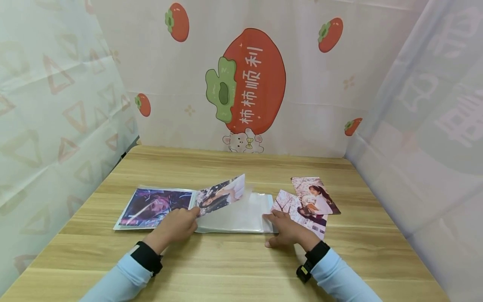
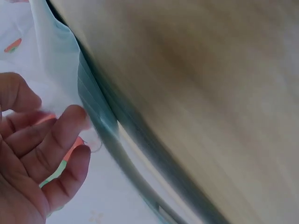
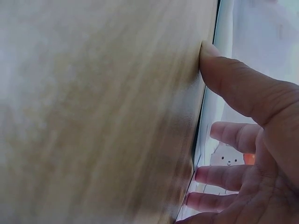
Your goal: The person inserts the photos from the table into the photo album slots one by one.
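Note:
A photo album [image 1: 234, 218] lies spread on the table. Its left page holds a purple-blue picture [image 1: 156, 205] in a clear sleeve. My left hand [image 1: 175, 224] grips the lower left corner of a photo [image 1: 220, 196], which slants up over the right page. The left wrist view shows that hand [image 2: 42, 158] with bent fingers beside the album's edge; the photo is not visible there. At the album's right edge rests my right hand [image 1: 284, 228], fingers extended and thumb apart. In the right wrist view, this hand's [image 3: 252, 158] thumb tip touches the table.
Two more photos with pink blossoms lie to the right: one photo [image 1: 315, 195] farther back, another photo [image 1: 290, 205] partly under my right hand. The wooden table [image 1: 226, 268] is bordered by printed cloth [image 1: 309, 105] at the back and sides.

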Motion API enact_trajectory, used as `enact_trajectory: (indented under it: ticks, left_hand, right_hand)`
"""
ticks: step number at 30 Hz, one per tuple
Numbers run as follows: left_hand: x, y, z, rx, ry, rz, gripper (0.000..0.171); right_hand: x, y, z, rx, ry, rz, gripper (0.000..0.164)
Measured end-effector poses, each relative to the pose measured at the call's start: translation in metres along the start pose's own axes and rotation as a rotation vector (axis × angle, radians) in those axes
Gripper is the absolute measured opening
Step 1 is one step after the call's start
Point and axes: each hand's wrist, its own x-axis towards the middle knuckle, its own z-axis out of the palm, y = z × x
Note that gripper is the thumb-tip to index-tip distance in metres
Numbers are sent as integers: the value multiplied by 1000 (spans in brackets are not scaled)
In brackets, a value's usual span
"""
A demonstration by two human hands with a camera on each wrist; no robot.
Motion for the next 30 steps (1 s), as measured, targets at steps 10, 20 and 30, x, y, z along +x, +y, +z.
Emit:
enact_trajectory:
  ticks: [10,20,30]
  left_hand:
    - [3,2,-2,44,68,-54,23]
    - [2,-7,-7,-156,-12,-165,22]
    - [0,-12,-13,-328,-84,-267,13]
  right_hand:
    - [-2,-1,0,7,-1,-8,74]
    - [-2,-1,0,-2,-5,27,75]
    - [-3,-3,-1,12,-11,29,76]
